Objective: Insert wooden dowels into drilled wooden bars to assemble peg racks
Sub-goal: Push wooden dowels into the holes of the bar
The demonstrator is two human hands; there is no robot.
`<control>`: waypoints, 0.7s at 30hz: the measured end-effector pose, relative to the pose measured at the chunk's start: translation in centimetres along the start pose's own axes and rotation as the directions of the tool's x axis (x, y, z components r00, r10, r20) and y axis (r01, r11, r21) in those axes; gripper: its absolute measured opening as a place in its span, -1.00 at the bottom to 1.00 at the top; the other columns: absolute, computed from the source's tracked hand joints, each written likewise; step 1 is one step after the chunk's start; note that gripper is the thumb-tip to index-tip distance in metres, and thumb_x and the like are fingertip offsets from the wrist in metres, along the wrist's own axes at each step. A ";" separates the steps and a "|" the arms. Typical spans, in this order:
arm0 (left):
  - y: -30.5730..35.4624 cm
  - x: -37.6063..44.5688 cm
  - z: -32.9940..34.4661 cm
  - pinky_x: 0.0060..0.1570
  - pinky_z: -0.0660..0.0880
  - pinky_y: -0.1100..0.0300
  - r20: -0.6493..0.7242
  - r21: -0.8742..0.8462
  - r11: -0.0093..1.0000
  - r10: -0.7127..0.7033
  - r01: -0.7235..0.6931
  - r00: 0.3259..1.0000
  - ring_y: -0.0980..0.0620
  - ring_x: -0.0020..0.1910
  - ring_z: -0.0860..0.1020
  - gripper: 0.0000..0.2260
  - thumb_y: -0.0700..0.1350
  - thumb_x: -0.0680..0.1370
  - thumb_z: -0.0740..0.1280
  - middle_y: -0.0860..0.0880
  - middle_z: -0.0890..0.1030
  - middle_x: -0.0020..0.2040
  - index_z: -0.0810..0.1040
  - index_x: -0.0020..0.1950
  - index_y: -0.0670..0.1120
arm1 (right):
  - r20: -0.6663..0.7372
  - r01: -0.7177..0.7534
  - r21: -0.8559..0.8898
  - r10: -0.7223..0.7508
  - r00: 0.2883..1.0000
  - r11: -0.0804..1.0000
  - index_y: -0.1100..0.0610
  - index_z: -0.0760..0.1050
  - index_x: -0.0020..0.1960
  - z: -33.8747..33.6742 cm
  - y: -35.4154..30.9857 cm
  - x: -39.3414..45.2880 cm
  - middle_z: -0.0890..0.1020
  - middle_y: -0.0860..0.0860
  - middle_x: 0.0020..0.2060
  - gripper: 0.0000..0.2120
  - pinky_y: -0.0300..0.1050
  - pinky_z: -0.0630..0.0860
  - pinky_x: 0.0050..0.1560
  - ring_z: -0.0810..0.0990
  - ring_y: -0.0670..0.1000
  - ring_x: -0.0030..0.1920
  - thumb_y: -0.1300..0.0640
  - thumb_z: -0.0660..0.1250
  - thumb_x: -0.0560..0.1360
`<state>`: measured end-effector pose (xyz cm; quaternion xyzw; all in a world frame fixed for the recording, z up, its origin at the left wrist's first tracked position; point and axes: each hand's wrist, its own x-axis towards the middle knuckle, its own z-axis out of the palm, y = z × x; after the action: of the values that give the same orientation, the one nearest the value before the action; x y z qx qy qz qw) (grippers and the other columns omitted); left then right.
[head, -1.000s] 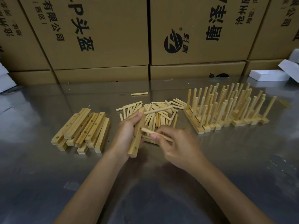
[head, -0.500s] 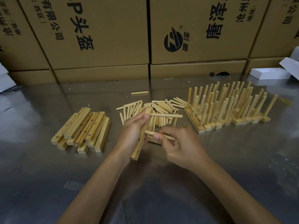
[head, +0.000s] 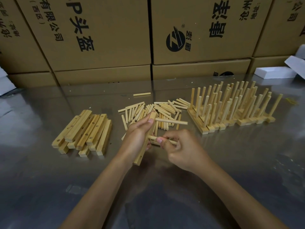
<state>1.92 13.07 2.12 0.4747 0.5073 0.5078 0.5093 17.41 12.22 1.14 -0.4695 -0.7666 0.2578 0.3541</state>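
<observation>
Centre frame, above the steel tabletop [head: 247,171]: left hand [head: 137,135] grips a pale drilled wooden bar [head: 146,141], tilted to present its holes, one round wooden dowel [head: 171,121] already seated near its top. Right hand [head: 179,147] pinches a second dowel [head: 165,140] at the bar. Behind, loose dowels [head: 158,109]; spare bars [head: 85,129] left; finished peg racks [head: 231,111] right.

A warehouse workshop — stacked cartons [head: 102,35] behind a steel table [head: 247,162].
</observation>
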 end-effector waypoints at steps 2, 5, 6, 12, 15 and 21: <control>-0.1 0.0 0.0 -0.42 0.36 0.21 -0.001 0.016 1.000 0.010 -0.010 1.000 -0.05 -0.20 0.44 -0.69 -0.03 0.67 0.24 -0.22 0.52 0.38 0.53 0.40 0.13 | 0.001 -0.027 0.039 0.027 1.000 0.999 -0.19 0.47 -0.40 0.3 0.1 0.0 0.53 -0.22 -0.46 -0.63 -0.34 0.33 -0.40 0.50 -0.12 -0.32 0.01 0.34 0.57; -0.2 0.0 0.1 -0.39 0.36 0.20 -0.003 0.039 0.999 0.010 -0.010 1.000 -0.08 -0.16 0.42 -0.69 -0.03 0.67 0.23 -0.18 0.58 0.32 0.51 0.41 0.17 | 0.008 -0.052 0.112 0.051 0.999 0.992 -0.06 0.51 -0.41 0.5 0.3 0.1 0.51 -0.06 -0.47 -0.64 -0.28 0.31 -0.39 0.43 -0.16 -0.39 0.03 0.35 0.57; -0.3 0.0 0.2 -0.39 0.36 0.21 -0.001 0.035 0.999 0.010 -0.010 1.000 -0.08 -0.15 0.42 -0.68 -0.03 0.67 0.23 -0.16 0.57 0.33 0.51 0.41 0.17 | 0.012 -0.061 0.133 0.060 0.998 0.989 0.01 0.53 -0.40 0.5 0.3 0.2 0.53 0.03 -0.45 -0.65 -0.19 0.33 -0.36 0.42 -0.14 -0.40 0.03 0.35 0.57; -0.2 0.1 0.1 -0.39 0.38 0.21 -0.002 0.018 1.000 0.023 -0.023 1.000 -0.09 -0.15 0.43 -0.67 -0.03 0.67 0.24 -0.22 0.47 0.43 0.50 0.42 0.16 | 0.028 -0.109 0.260 0.105 0.994 0.960 0.10 0.63 -0.32 0.3 0.3 0.3 0.64 0.22 -0.33 -0.69 -0.10 0.40 -0.25 0.57 0.21 -0.28 0.05 0.36 0.57; -0.1 0.2 0.3 -0.40 0.42 0.24 -0.024 -0.022 1.000 -0.014 0.014 1.000 0.03 -0.25 0.51 -0.70 0.00 0.65 0.26 -0.18 0.51 0.39 0.54 0.38 0.19 | 0.058 -0.182 0.267 0.173 0.983 0.946 0.08 0.68 -0.29 -0.4 0.0 0.7 0.66 0.02 -0.40 -0.71 -0.27 0.44 -0.29 0.58 -0.09 -0.38 -0.02 0.40 0.53; 0.1 0.8 -0.5 -0.39 0.47 0.21 -0.122 -0.098 0.994 -0.064 0.052 0.991 0.06 -0.34 0.53 -0.77 0.02 0.64 0.28 -0.02 0.68 -0.01 0.62 0.25 0.19 | 0.328 -0.301 0.514 0.140 0.934 0.803 0.06 0.72 -0.05 -2.4 0.3 0.8 0.64 0.09 -0.40 -0.85 -0.23 0.54 -0.34 0.58 -0.04 -0.41 0.01 0.52 0.44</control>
<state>1.45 13.83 2.13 0.4024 0.5270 0.5450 0.5132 19.24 13.19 2.62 -0.3923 -0.6390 0.5719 0.3328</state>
